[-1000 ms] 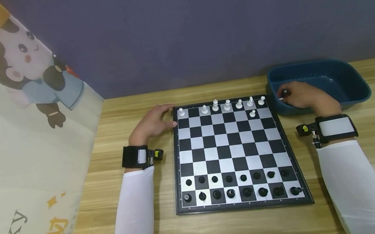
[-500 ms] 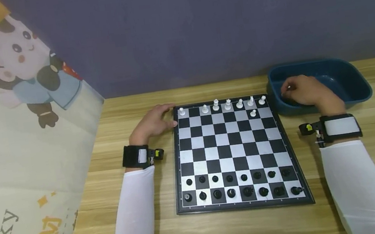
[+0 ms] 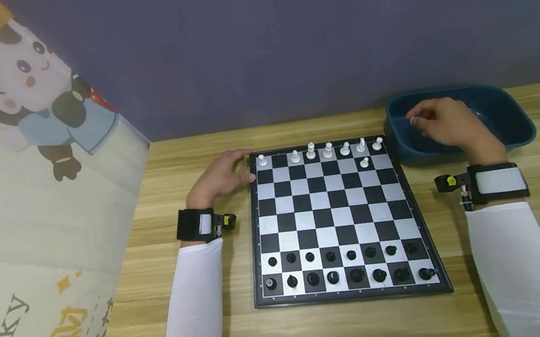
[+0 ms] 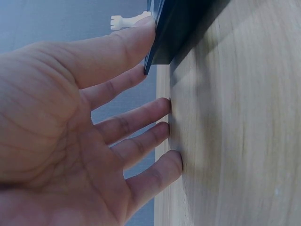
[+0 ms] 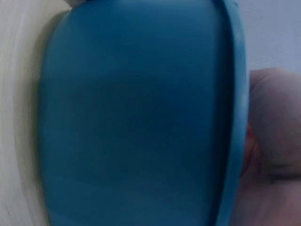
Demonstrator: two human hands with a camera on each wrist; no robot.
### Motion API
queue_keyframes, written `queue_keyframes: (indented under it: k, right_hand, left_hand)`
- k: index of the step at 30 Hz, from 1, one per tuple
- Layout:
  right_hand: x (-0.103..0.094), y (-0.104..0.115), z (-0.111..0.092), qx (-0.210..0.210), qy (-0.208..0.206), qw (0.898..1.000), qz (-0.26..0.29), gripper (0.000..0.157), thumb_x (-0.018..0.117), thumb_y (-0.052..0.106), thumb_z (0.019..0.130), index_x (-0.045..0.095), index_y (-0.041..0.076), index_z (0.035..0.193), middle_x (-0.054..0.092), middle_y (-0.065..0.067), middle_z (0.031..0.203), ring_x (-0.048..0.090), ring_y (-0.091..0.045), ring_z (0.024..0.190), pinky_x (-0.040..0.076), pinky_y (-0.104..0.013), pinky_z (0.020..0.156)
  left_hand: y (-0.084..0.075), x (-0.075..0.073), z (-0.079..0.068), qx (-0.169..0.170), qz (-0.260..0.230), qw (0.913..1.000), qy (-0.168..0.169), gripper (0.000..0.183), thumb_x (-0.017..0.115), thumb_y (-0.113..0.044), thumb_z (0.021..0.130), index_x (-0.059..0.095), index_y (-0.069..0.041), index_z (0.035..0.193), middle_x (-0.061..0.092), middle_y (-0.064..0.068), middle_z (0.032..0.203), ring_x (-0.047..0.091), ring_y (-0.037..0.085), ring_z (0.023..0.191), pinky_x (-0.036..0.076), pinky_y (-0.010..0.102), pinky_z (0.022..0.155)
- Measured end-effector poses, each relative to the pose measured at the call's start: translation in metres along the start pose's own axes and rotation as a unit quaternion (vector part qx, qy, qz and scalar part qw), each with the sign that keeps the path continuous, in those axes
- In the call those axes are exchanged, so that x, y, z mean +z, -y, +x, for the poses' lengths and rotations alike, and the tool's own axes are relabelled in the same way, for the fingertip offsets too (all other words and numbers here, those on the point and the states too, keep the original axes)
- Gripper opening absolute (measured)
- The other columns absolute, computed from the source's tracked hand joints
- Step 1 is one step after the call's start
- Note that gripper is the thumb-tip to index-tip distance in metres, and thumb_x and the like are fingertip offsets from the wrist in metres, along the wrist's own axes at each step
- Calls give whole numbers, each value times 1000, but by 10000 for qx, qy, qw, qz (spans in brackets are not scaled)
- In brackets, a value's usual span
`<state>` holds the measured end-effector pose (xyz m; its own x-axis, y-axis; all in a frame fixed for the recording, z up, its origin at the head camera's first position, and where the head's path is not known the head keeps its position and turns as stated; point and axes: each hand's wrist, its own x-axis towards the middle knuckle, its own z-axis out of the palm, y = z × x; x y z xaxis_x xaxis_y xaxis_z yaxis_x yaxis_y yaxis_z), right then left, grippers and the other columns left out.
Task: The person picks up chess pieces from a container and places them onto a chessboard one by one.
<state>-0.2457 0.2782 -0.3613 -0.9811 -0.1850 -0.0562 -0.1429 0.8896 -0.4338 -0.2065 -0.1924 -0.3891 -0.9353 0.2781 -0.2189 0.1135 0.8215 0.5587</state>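
A black-and-white chessboard (image 3: pixel 329 200) lies on the table. My left hand (image 3: pixel 219 175) rests at its far left corner, thumb and forefinger touching the frame, the other fingertips (image 4: pixel 162 106) down on the wood. Several white chess pieces (image 3: pixel 328 150) stand along the far row, with a white pawn (image 3: pixel 363 162) one row nearer. Over the blue basin (image 3: pixel 508 145), my right hand (image 3: pixel 448 121) has thumb and fingers pinched together. A small white chess piece (image 3: pixel 413 120) barely shows at the fingertips, mostly covered. The basin's wall blocks those fingers in the right wrist view.
Two rows of black chess pieces (image 3: pixel 333 277) stand on the near side of the board. The basin sits right beside the board's far right corner. Behind the wooden table (image 3: pixel 373 331) rises a dark blue-grey partition (image 3: pixel 254 51), and a printed cloth (image 3: pixel 26 223) hangs at left.
My right hand has risen and drawn back from low inside the basin, moving slightly right. My left hand and the chess pieces on the board keep their places.
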Motion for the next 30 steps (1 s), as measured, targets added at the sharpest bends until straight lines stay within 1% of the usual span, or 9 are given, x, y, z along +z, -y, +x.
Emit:
queue_keyframes:
  k: [5, 8, 11, 15, 19, 22, 26, 30]
  right_hand:
    - [-3, 2, -2, 30, -210, 9996, 188, 38, 38, 39, 97, 57, 10, 113, 58, -8, 83, 55, -24, 73, 39, -39, 58]
    - [-5, 4, -3, 63, -303, 9988, 371, 44, 41, 47, 94, 57, 11, 112, 60, -8, 84, 56, -24, 74, 40, -39, 59]
    - [-7, 6, -5, 26, -419, 9976, 552, 46, 43, 51, 91, 57, 12, 111, 61, -9, 87, 58, -23, 75, 42, -38, 60]
    - [-9, 9, -6, -170, -572, 9961, 644, 39, 46, 45, 92, 55, 12, 112, 60, -10, 90, 57, -20, 72, 43, -35, 58]
    - [-9, 11, -5, -402, -557, 9961, 545, 40, 44, 38, 94, 50, 11, 123, 60, -11, 97, 56, -20, 74, 43, -35, 57]
    - [-9, 14, -5, -438, -514, 9966, 471, 42, 40, 36, 96, 49, 10, 128, 59, -12, 98, 54, -23, 79, 42, -37, 60]
    - [-9, 18, -4, -372, -505, 9968, 492, 41, 37, 39, 97, 53, 11, 123, 58, -11, 97, 52, -24, 83, 41, -39, 63]
    - [-10, 21, -5, -370, -569, 9959, 604, 39, 41, 41, 95, 55, 12, 118, 59, -10, 98, 52, -22, 83, 42, -38, 65]
  left_hand:
    - [0, -1, 0, 44, -10, 10000, 1, 68, 65, -40, 81, 35, -30, 141, 33, 6, 144, 31, 29, 129, 28, 48, 99]
    - [0, -1, 0, 51, 1, 10000, 13, 68, 64, -40, 81, 35, -30, 141, 33, 6, 144, 31, 29, 129, 28, 48, 99]
    - [-1, -2, 0, 56, -2, 10000, 17, 68, 65, -40, 81, 35, -30, 141, 33, 5, 144, 31, 29, 129, 28, 48, 99]
    - [-1, -2, 0, 48, -32, 10000, 16, 68, 65, -40, 80, 35, -30, 140, 33, 5, 144, 31, 28, 129, 29, 47, 99]
    - [-1, -2, 0, 34, -54, 10000, 19, 68, 65, -40, 80, 35, -30, 140, 33, 5, 144, 31, 29, 129, 29, 47, 99]
    - [-1, -1, 0, 15, -38, 10000, 9, 68, 65, -39, 80, 35, -30, 140, 33, 5, 144, 31, 29, 128, 29, 47, 99]
    - [0, -1, 0, 1, -7, 10000, 17, 68, 65, -40, 80, 35, -31, 140, 33, 6, 144, 32, 29, 128, 29, 48, 98]
    - [0, -1, -1, -14, -18, 10000, 20, 67, 64, -40, 81, 35, -31, 140, 33, 6, 144, 31, 29, 128, 28, 49, 99]
